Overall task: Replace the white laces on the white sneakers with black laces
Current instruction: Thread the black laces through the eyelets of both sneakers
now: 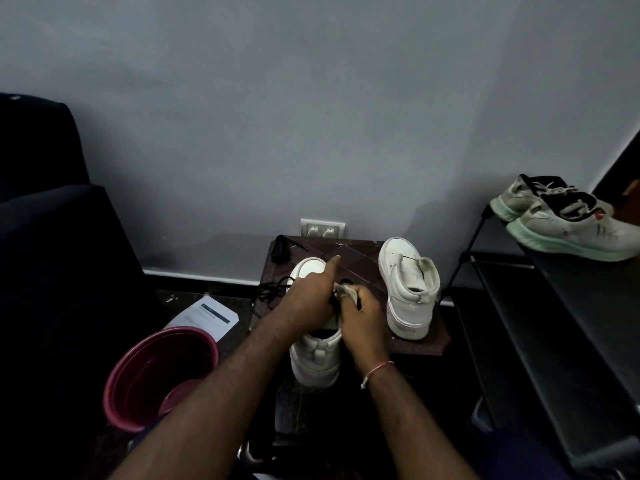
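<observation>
Two white sneakers stand on a small dark brown stool. The near sneaker points away from me, and both hands work over its lacing area. My left hand lies across the shoe with its index finger stretched forward and its other fingers curled over a black lace. My right hand pinches the shoe's white tongue and lace area. A loose black lace trails off the stool's left side. The second sneaker stands to the right with no lace visible. The eyelets under my hands are hidden.
A dark bundle lies at the stool's back left corner. A maroon bucket and a paper sheet sit on the floor to the left. At right, a black rack holds a worn pair of sneakers. A wall socket is behind.
</observation>
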A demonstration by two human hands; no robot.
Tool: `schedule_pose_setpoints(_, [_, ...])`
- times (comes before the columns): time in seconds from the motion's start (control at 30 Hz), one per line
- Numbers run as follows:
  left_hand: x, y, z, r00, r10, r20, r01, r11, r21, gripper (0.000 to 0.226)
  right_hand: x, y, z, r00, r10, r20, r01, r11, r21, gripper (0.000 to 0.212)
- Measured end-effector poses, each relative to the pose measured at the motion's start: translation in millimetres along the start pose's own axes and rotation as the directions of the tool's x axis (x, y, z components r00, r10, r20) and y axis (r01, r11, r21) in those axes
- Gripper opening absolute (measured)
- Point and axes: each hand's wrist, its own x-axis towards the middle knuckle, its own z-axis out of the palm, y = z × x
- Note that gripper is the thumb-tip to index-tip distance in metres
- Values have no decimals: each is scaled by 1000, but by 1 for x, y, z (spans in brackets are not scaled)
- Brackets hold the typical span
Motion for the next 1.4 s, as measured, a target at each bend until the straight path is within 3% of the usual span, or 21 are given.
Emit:
schedule_pose_setpoints(0.3, [3, -13, 13, 978, -32, -204, -12, 977, -211, 55, 0, 1, 2, 1000, 0, -9, -1, 1000, -22, 21])
schedule_pose_setpoints(0.53, [5, -16, 17, 955, -103, -277, 6, 945, -328, 15, -2, -3, 1, 1000, 4, 0, -4, 1000, 7, 19])
schedule_pose_setpoints(0.67, [4, -15, 16, 966, -49, -252, -11, 973, -231, 24, -2, -5, -1, 1000, -13, 8, 14, 999, -40, 18])
schedule_pose_setpoints(0.8, [6, -13, 10, 995, 14, -99, -17, 999, -28, 58, -2, -7, -3, 998, -51, 28, 53, 996, -76, 12])
schedule_pose_setpoints(0.9, [5, -9, 4, 993, -15, -114, 15, 1000, 0, 72, -1, -5, -5, 996, -70, 53, 75, 992, -103, 10])
schedule_pose_setpoints(1.03, [4, -10, 3, 995, -14, -100, 11, 999, -32, 75, 0, -4, -2, 998, 13, 63, -12, 1000, -17, 21])
schedule_pose_setpoints(1.17, [6, -10, 2, 995, -1, -99, -2, 1000, -29, 68, 14, -3, -6, 946, 266, 183, -309, 909, 278, 29])
schedule_pose_setpoints(1.27, [5, -11, 4, 994, 16, -107, -19, 999, -29, 66, 27, 0, -16, 915, 263, 305, -340, 912, 232, 12])
schedule_pose_setpoints(1.4, [6, -14, 4, 994, 9, -111, -14, 999, -49, 69, 37, -1, -18, 902, 236, 362, -312, 935, 169, 4])
